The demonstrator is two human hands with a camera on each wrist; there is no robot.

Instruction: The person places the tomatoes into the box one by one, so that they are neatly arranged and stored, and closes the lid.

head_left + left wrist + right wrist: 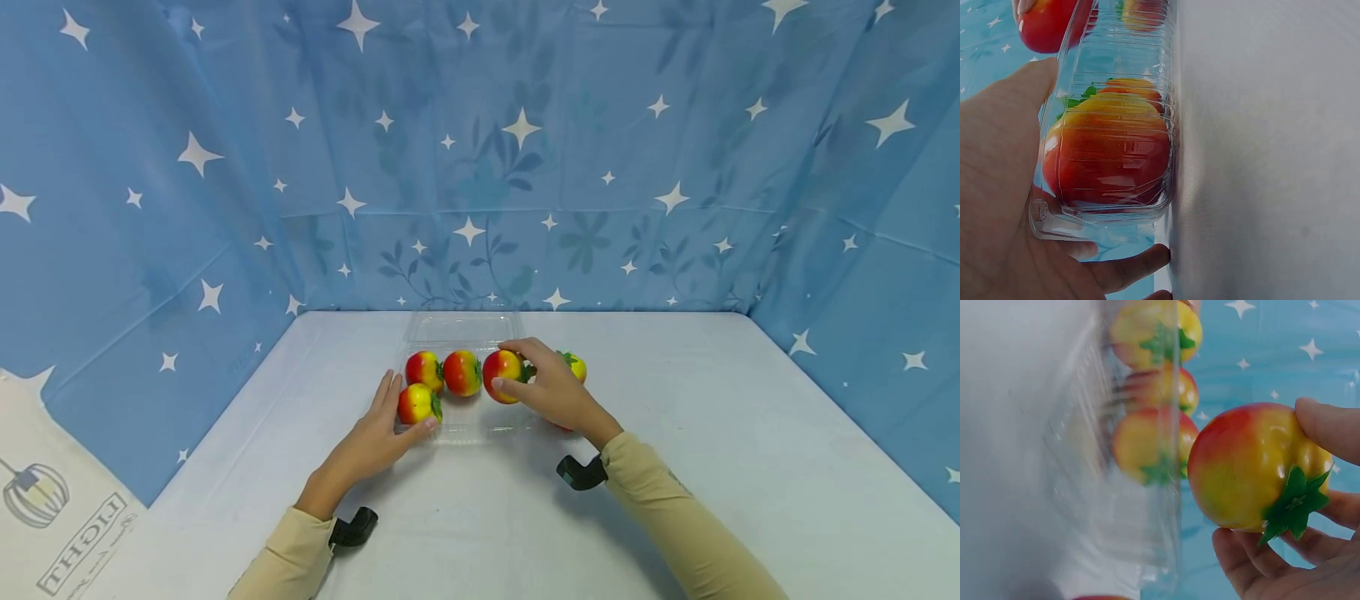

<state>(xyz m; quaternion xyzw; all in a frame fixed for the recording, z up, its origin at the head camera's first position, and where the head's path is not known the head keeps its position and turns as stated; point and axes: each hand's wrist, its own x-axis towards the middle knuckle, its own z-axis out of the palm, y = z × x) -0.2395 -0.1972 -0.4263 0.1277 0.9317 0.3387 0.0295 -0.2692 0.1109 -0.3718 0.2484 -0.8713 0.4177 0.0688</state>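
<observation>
My right hand (558, 387) holds a red-and-yellow tomato-like fruit (1254, 469) with a green leafy top, thumb on one side and fingers on the other. It is over the right part of a clear plastic clamshell box (468, 433). Inside, at the left, sit three similar fruits: one at the back left (422, 368), one beside it (461, 372) and one at the front left (416, 403). My left hand (375, 437) touches the box's left end, its fingers extended along the side and its thumb at the front edge.
The box's lid (465, 327) lies folded back toward the curtain (480, 167). Right of the box, another fruit (576, 367) is partly hidden by my right hand. A red sliver of fruit (562, 427) shows below that wrist. A white cloth covers the table (480, 517).
</observation>
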